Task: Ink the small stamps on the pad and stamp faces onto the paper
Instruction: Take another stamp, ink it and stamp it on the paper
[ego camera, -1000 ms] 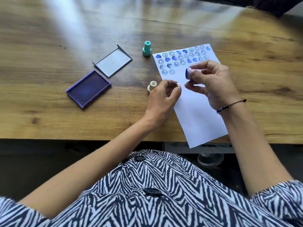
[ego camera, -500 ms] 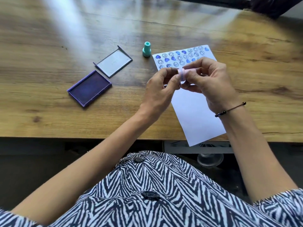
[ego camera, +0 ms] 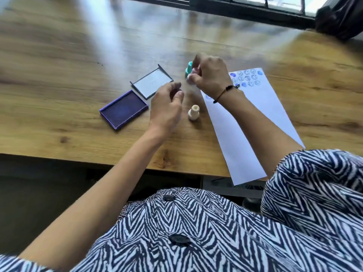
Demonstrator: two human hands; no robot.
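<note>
My right hand [ego camera: 209,75] grips a small pink stamp [ego camera: 191,77] and holds it low beside the teal stamp [ego camera: 188,69], left of the paper. My left hand [ego camera: 167,107] hovers with curled fingers between the ink pad and a cream stamp [ego camera: 193,112] that stands upright on the table; whether it holds anything is unclear. The white paper [ego camera: 253,122] lies at the right, with rows of blue faces and blots at its far end. The open purple ink pad [ego camera: 123,109] lies left of my left hand.
The pad's clear lid [ego camera: 152,83] lies just beyond the pad. The paper's near corner hangs over the wooden table's front edge [ego camera: 117,163]. A dark bag [ego camera: 341,20] sits at the far right corner by a window frame.
My hands have parted. The right hand carried the pink stamp left off the paper to the teal stamp; the left hand moved left toward the pad. The view has shifted right.
</note>
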